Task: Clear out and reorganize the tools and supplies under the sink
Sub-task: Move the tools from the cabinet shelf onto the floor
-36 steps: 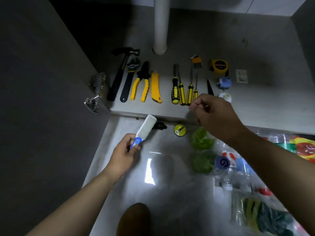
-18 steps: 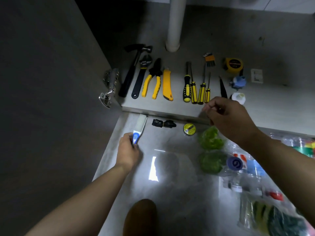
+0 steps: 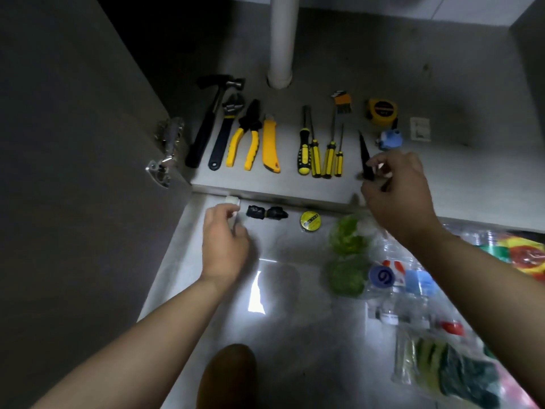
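White plastic: the end of a white brush [image 3: 233,202] is poking out past the knuckles of the left hand [image 3: 225,243], left of centre in the frame. Left fingers are curling round the handle and gripping it, and most of the brush is hiding under the hand. Its long axis is running from the palm up-frame, with the tip lying just below the lip of the cabinet floor [image 3: 472,178], over the tiled floor [image 3: 295,320]. The left hand is the nearer one. Judged next move: a short lift up-frame over the lip.

Right hand [image 3: 396,191] is hovering right of centre, fingers curling inward, thumb and forefinger pinching together just beside the butt of a black pointed tool [image 3: 364,156]. Cannot tell whether they are holding anything.

Cabinet floor is carrying a row with handles pointing down-frame: hammer [image 3: 211,119], wrench [image 3: 225,131], pliers [image 3: 246,137], yellow knife [image 3: 270,146], screwdrivers [image 3: 315,152]. Bare grey board is showing between the yellow knife and the screwdrivers, and at far right. Drain pipe [image 3: 281,39] is rising at upper centre. Plastic bags [image 3: 413,290] are crowding the lower right.
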Tool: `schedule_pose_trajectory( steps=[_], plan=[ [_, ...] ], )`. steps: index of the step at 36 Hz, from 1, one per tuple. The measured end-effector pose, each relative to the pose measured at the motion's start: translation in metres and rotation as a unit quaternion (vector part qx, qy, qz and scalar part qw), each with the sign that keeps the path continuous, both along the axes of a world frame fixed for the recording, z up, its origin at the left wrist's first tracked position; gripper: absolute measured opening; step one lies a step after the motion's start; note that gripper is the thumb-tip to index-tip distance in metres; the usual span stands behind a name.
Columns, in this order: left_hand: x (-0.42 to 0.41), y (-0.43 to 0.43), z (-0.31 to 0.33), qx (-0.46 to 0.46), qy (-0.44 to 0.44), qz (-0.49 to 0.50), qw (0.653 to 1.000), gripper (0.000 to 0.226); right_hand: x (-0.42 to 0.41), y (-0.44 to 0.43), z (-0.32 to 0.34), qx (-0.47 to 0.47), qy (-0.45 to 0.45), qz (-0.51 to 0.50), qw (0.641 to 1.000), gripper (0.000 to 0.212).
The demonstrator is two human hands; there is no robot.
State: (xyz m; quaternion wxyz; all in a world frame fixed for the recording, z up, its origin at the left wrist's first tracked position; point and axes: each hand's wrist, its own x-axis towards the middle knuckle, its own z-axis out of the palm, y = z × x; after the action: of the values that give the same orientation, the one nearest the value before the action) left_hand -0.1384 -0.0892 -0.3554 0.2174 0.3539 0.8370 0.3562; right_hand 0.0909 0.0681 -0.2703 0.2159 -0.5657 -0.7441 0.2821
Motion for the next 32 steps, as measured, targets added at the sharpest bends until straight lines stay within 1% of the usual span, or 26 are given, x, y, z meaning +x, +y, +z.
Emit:
schedule_pose_trajectory(
  steps=[2,4,7,9,12,16,21,24,25,27,30,32],
  plan=[
    [0.014,0.014,0.017,0.072,-0.012,-0.047,0.996,0.030,0.011,0.006,-0.003,0.004,-0.015,-0.052,0.999,0.038],
    [0.027,0.030,0.034,0.118,-0.019,-0.089,0.989,0.029,0.021,0.014,-0.007,-0.009,-0.035,-0.090,0.995,0.049],
    [0.044,0.054,0.054,0.147,-0.042,-0.128,0.980,0.026,0.031,0.026,-0.013,-0.044,-0.062,-0.123,0.989,0.059],
    [0.053,0.066,0.063,0.161,-0.089,-0.131,0.974,0.026,0.032,0.032,-0.016,-0.069,-0.059,-0.127,0.988,0.060],
    [0.063,0.077,0.069,0.159,-0.149,-0.146,0.965,0.027,0.028,0.038,-0.023,-0.085,-0.038,-0.107,0.990,0.059],
    [0.070,0.084,0.068,0.138,-0.195,-0.167,0.957,0.029,0.022,0.043,-0.033,-0.062,-0.042,-0.082,0.994,0.053],
    [0.073,0.086,0.061,0.117,-0.204,-0.191,0.953,0.028,0.024,0.051,-0.039,-0.036,-0.051,-0.105,0.993,0.031],
    [0.074,0.087,0.054,0.101,-0.206,-0.202,0.952,0.027,0.028,0.050,-0.034,-0.057,-0.026,-0.123,0.990,0.028],
    [0.074,0.087,0.051,0.096,-0.215,-0.207,0.949,0.030,0.028,0.048,-0.030,-0.067,-0.016,-0.119,0.991,0.030],
    [0.073,0.086,0.044,0.090,-0.238,-0.223,0.941,0.044,0.024,0.043,-0.018,-0.097,0.004,-0.085,0.992,0.033],
    [0.075,0.085,0.036,0.095,-0.255,-0.244,0.931,0.071,0.012,0.029,0.000,-0.151,0.044,0.003,0.988,0.036],
    [0.077,0.084,0.035,0.113,-0.273,-0.255,0.921,0.082,0.002,0.017,0.007,-0.145,0.043,0.069,0.986,0.043]
  ],
)
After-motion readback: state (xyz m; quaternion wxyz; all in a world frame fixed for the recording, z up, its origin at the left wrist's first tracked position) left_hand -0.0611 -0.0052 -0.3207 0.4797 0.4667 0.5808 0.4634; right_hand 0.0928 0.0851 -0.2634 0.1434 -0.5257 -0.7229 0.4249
